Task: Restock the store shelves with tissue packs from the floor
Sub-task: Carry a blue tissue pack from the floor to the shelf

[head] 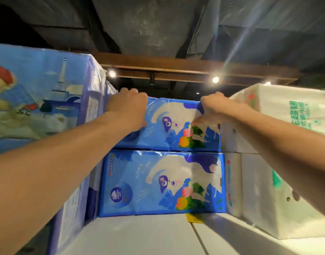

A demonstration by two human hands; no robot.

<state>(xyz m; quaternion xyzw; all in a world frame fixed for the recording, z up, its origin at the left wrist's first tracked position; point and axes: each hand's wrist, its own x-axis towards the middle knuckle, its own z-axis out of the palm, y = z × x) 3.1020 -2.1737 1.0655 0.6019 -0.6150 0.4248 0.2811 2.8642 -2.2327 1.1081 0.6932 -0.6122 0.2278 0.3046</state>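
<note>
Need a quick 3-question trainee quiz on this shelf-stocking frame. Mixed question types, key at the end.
1. True or false: the upper cat-print pack sits directly on the lower cat-print pack.
2. The left hand and right hand are: A) both holding the upper cat-print pack B) both empty C) both on the lower cat-print pack.
3. Fill in: the packs on the right are mostly ___ in colour.
Key: 1 true; 2 A; 3 white.
</note>
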